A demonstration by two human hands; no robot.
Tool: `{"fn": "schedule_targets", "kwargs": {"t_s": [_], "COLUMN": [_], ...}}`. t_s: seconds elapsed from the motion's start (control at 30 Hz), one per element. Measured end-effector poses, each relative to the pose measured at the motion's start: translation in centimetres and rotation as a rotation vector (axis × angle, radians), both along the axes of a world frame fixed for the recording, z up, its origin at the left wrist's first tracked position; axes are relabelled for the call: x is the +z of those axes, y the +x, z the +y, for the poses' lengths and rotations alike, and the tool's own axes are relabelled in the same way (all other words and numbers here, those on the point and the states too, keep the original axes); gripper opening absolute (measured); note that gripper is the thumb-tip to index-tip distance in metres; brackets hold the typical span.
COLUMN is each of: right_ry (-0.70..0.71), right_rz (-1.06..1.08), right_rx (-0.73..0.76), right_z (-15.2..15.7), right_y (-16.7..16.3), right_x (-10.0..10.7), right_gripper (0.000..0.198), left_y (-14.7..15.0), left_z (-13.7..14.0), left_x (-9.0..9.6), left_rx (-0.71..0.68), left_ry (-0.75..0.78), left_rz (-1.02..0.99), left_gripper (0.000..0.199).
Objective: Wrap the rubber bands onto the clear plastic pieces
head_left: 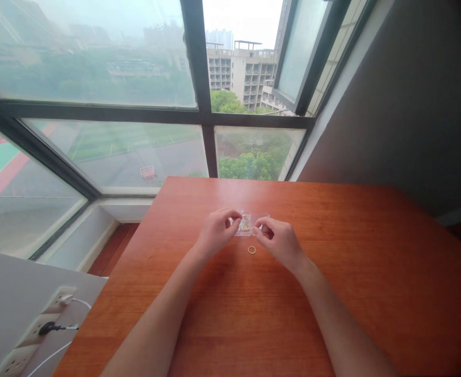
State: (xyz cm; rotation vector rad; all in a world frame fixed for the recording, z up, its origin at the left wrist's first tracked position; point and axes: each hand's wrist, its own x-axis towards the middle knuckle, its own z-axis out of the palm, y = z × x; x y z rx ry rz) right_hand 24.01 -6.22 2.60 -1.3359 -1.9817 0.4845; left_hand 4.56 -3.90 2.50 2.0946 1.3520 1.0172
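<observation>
A small clear plastic box (239, 233) lies on the table with several pale rings (245, 226) inside. At its left side is my left hand (218, 230), thumb and forefinger closed at the box's edge. My right hand (280, 240) is on the other side, thumb and forefinger pinched close to the box; what sits between those fingertips is too small to make out. A clear plastic edge, perhaps the lid, shows behind the right fingers. One loose pale ring (251, 250) lies flat on the wood just nearer to me, between both hands, touched by neither.
The reddish-brown wooden table (372, 272) extends to both sides. Beyond its far edge stand dark-framed windows (210, 118), with one pane swung outward. Wall sockets (37, 329) with plugged-in cables are at the lower left, beside the table. A grey wall (403, 104) rises at right.
</observation>
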Motion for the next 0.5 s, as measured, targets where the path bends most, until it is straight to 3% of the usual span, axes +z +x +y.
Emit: {"fn": "schedule_targets", "kwargs": {"t_s": [0.33,0.5], "right_ry": [0.141,0.176], "right_rz": [0.004,0.002], "right_rx": [-0.063,-0.057], "right_z": [-0.2,-0.2], "right_y": [-0.2,-0.2], "right_x": [-0.4,-0.4], "right_gripper": [0.009,0.009], "left_y": [1.2,1.6], "left_z": [-1.0,-1.0], "left_x": [1.1,0.8], "left_rx": [-0.188,-0.212], "left_ry": [-0.288,-0.306], "left_rz": [-0.210,-0.243], "left_gripper": [0.024,0.023]}}
